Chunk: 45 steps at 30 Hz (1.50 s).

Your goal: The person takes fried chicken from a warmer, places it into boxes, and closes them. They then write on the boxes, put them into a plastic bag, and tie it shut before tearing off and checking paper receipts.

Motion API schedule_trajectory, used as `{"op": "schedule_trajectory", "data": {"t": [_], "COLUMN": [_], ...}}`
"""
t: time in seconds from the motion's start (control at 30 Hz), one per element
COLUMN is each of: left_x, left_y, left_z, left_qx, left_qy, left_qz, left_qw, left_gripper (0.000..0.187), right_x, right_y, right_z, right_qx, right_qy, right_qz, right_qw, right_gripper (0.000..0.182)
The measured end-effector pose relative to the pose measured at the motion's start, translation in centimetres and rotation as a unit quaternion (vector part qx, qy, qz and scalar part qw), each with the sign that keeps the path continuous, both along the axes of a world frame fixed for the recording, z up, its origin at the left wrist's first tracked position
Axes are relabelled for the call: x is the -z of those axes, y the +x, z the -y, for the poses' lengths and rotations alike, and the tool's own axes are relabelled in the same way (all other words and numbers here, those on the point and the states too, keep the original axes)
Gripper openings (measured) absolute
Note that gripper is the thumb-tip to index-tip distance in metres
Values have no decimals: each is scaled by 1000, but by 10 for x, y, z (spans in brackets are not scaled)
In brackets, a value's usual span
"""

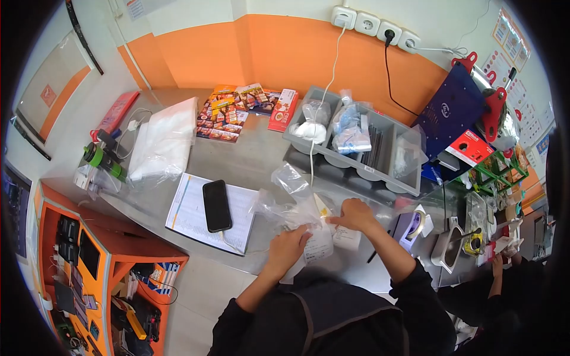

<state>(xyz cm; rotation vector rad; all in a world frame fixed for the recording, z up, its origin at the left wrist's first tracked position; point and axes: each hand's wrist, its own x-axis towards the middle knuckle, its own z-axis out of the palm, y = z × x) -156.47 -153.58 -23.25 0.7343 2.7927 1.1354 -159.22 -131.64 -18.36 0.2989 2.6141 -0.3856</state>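
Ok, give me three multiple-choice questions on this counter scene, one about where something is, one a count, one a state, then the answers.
1. Where does the black phone lie?
A. on the paper sheet
B. in the grey tray
C. on the floor

2. How many wall sockets sit in the row?
A. two
B. four
C. six

3. What are the left hand and right hand doing?
A. hanging free
B. gripping the phone
C. holding a clear plastic bag and paper slips

Answers: 1 A, the phone rests on the sheet; 2 B, four white sockets show; 3 C, both hands pinch bag and slips.
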Motion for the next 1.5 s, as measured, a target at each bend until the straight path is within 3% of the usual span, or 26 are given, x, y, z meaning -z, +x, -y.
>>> {"op": "schedule_trajectory", "data": {"t": [0.1,0.2,0.27,0.3,0.37,0.4,0.43,0.47,0.5,0.57,0.67,0.77,0.8,0.87,0.97,1.1,1.23,1.37,1.5], "left_x": [-4,-10,-15,-21,-38,-51,-63,-75,-81,-90,-99,-107,-119,-133,-129,-118,-122,-122,-128], "left_y": [2,0,0,3,18,28,37,44,50,60,68,75,84,98,117,157,207,271,321], "left_z": [0,9,30,45,62,68,71,68,63,48,20,19,22,43,90,164,264,377,460], "left_qx": [9,42,62,49,31,-15,-59,-75,-76,-104,-156,-226,-236,-230,-182,-234,-370,-433,-477], "left_qy": [-2,16,25,83,132,227,321,359,356,434,444,428,454,511,580,546,570,609,555], "left_qz": [-6,-11,-1,25,50,98,143,144,141,96,23,-45,3,90,168,95,-56,-143,-215], "left_qw": [1000,999,998,995,990,969,934,919,921,889,882,874,860,823,776,799,732,649,647], "left_gripper": [22,24,26,28,31,32,34,34,34,33,31,38,43,59,73,74,67,65,65], "right_x": [-1,-9,-11,-13,-16,-13,-11,-10,-14,-25,-42,-41,-42,-46,-71,-76,-85,-72,-60], "right_y": [18,45,65,75,93,102,111,118,122,129,133,121,118,111,106,113,144,182,208], "right_z": [-13,-19,-24,-25,-23,-17,-10,-5,3,24,51,72,79,99,141,224,335,458,560], "right_qx": [-27,-26,-2,-5,5,3,-7,-15,-16,-28,-49,-127,-146,-38,-69,-163,-288,-375,-413], "right_qy": [0,-16,-93,-100,-275,-284,-367,-445,-449,-568,-603,-531,-543,-635,-675,-663,-627,-626,-616], "right_qz": [11,-91,-215,-216,-221,-221,-215,-208,-210,-121,-157,-320,-303,-122,-55,22,116,161,239], "right_qw": [1000,995,972,971,936,933,905,871,868,814,780,774,769,762,732,731,715,664,626], "right_gripper": [56,49,41,41,27,27,23,19,19,21,24,20,20,18,18,21,27,17,17]}}
